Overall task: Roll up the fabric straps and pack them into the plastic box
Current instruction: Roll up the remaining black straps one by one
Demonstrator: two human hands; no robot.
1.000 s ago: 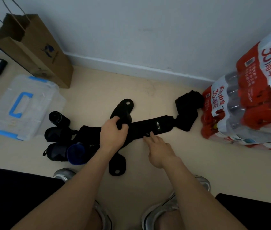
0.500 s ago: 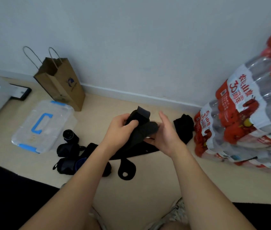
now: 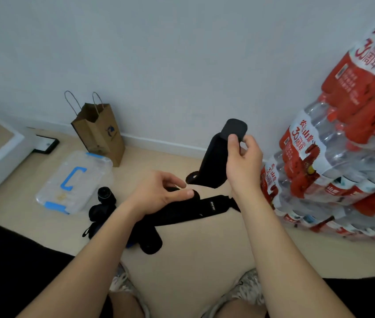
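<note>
Raised since the earlier frame: right hand (image 3: 244,161), pinching one strap (image 3: 214,161) high, right of the plastic box (image 3: 74,180). Left hand (image 3: 159,191) pinches a loose strap (image 3: 193,210), unrolled, lower. Rolled straps (image 3: 104,203) lie just beside the box, lid closed. Packing apparently not begun.

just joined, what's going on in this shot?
A person works over the floor with bare hands. The right hand pinches one end of a black fabric strap and holds it raised; the left hand pinches a lower stretch near the floor. The strap is not rolled yet. The plastic box sits to the left with its lid on, beside a paper bag.
</note>
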